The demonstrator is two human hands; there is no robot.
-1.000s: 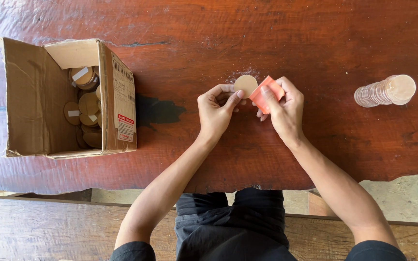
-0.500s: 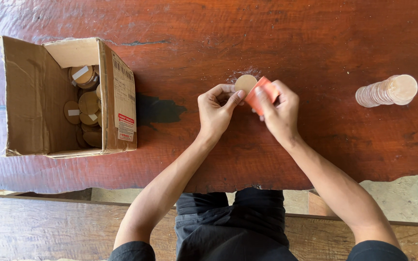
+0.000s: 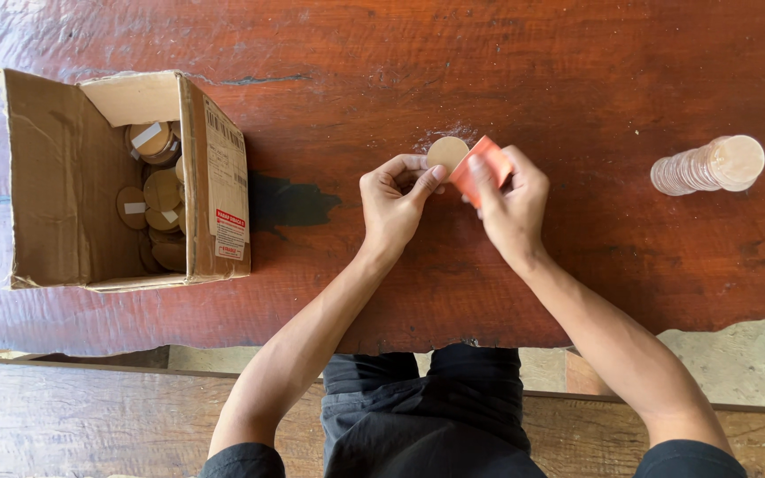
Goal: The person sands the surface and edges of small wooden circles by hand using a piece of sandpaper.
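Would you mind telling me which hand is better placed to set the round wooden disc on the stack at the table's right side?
Left, probably: the left hand already pinches the disc, while the right hand, though nearer the stack, holds the orange sanding piece.

The counter (image 3: 533,71) is dark red wood, glossy, with worn pale patches. The disc (image 3: 446,152) looks like pale, matt wood. The orange pad (image 3: 486,163) looks papery and rough. The box (image 3: 64,186) is matt brown cardboard.
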